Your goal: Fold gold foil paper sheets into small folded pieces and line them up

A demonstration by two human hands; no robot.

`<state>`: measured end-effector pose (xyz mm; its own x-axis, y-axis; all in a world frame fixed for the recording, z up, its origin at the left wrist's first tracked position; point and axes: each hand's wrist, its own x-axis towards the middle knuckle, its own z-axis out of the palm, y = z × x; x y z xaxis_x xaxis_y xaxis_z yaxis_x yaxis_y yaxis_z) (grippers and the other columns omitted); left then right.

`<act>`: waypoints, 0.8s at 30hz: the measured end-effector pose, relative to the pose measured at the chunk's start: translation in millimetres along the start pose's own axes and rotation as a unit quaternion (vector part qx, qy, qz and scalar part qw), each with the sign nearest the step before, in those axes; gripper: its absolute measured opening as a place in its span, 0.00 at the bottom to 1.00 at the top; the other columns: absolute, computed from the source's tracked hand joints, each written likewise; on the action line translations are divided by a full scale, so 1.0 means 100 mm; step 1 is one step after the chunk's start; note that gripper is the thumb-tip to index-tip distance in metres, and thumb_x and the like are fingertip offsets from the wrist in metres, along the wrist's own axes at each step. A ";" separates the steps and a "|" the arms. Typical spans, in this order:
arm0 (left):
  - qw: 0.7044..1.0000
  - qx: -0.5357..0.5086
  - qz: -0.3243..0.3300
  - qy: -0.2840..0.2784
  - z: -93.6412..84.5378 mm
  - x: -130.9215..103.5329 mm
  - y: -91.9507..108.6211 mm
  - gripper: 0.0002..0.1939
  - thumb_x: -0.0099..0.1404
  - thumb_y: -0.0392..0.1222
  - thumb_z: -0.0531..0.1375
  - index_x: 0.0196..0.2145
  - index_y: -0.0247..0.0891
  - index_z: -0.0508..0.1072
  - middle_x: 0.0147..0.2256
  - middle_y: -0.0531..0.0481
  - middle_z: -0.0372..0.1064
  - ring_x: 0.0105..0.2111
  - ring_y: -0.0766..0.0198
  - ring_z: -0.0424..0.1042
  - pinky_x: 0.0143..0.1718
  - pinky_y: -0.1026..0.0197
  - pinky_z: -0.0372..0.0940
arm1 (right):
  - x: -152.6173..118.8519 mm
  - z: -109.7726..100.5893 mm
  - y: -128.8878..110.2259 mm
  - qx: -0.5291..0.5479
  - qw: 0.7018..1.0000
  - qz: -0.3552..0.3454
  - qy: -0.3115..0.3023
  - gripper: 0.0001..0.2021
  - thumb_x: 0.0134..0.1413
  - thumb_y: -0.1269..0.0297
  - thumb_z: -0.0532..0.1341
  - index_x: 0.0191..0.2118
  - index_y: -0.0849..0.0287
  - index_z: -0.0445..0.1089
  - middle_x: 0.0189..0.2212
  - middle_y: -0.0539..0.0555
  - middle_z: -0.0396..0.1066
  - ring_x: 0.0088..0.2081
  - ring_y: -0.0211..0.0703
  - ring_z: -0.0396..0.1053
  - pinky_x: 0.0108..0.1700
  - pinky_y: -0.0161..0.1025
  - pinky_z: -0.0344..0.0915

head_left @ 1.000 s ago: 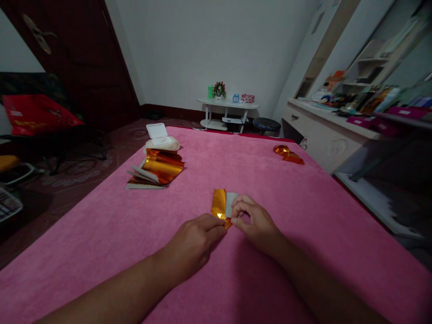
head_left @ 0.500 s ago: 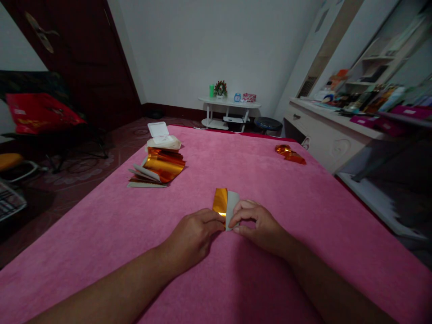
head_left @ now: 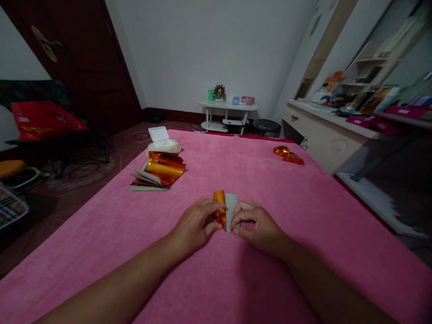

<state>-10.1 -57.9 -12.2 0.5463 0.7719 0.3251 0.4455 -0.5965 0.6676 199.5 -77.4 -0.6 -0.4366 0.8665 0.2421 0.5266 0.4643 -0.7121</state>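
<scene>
Two bare hands work on a small foil sheet, gold on its left part and pale grey on its right, lying on a broad pink cloth. With the sheet as the clock's centre and 12 straight ahead, the left hand, at 9 o'clock, pinches the gold part, curled up between thumb and fingers. The right hand, between 3 and 4, grips the grey part's near edge between thumb and fingertips.

At 10 o'clock, well apart from the hands, lies a loose stack of gold and grey sheets. Just beyond it, towards 11, is a white box with its lid raised; its contents are too small to make out. Crumpled orange foil lies between 1 and 2.

Past the cloth at 12, a low white stand holds a green cup, a potted plant and a patterned packet. A bottle-crowded dresser is at 2; a red bag, its contents hidden, is at 10.
</scene>
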 end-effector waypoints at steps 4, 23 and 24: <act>0.998 -0.044 0.028 -0.027 -0.04 0.00 -0.01 0.06 0.58 0.28 0.61 0.31 0.38 0.75 0.30 0.52 0.69 0.33 0.66 0.67 0.36 0.64 0.61 | -0.01 0.01 0.01 -0.002 1.000 0.007 0.007 0.11 0.43 0.80 0.60 0.26 0.56 0.75 0.28 0.49 0.68 0.34 0.39 0.64 0.41 0.38 0.58; 0.987 0.005 0.143 -0.075 -0.11 0.01 -0.04 0.10 0.66 0.40 0.56 0.38 0.42 0.78 0.33 0.47 0.69 0.38 0.63 0.66 0.41 0.60 0.62 | 0.01 0.15 -0.16 -0.125 0.987 0.088 0.054 0.06 0.42 0.72 0.62 0.20 0.57 0.66 0.26 0.48 0.68 0.32 0.39 0.62 0.36 0.37 0.54; 0.987 0.008 0.144 -0.077 -0.11 0.00 -0.04 0.10 0.67 0.40 0.56 0.38 0.42 0.78 0.34 0.47 0.69 0.38 0.63 0.66 0.41 0.60 0.62 | 0.00 0.15 -0.17 -0.127 0.986 0.089 0.053 0.06 0.42 0.73 0.62 0.20 0.57 0.66 0.26 0.48 0.68 0.32 0.39 0.62 0.36 0.37 0.54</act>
<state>-19.8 -52.5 -7.4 0.7520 0.5289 0.3934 0.2672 -0.7902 0.5516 179.3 -87.7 1.7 -0.2484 0.9467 0.2050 0.7601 0.3217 -0.5647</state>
